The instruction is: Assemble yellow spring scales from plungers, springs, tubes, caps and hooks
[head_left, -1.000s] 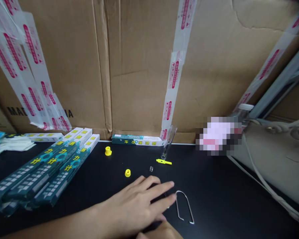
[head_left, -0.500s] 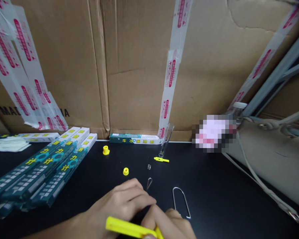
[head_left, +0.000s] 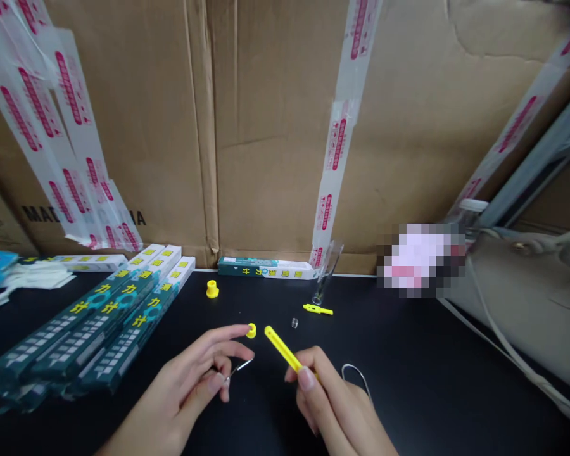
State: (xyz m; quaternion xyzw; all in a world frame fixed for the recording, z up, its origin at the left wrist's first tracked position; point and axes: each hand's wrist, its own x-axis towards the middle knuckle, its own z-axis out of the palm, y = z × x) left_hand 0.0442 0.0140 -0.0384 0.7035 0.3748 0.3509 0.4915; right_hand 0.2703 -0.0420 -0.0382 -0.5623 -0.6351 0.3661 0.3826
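The right hand [head_left: 330, 396] pinches a yellow plastic rod [head_left: 280, 348] between thumb and fingers, nearly closed, with the rod pointing toward eleven o'clock. The left hand [head_left: 185, 380] is half open with its fingers curled, and a thin metal wire [head_left: 241, 368] runs from between them toward two o'clock. The wire's near end is hidden, so the grip is hard to make out. The index fingertip [head_left: 240, 329] sits just beside a yellow plastic ring [head_left: 251, 330]. Beyond the hands, a yellow cap [head_left: 212, 289] stands at twelve o'clock, and a short yellow stick [head_left: 317, 310] and a clear bead [head_left: 294, 322] lie at one o'clock. A wire loop [head_left: 354, 373] at three o'clock is partly hidden behind the right hand.
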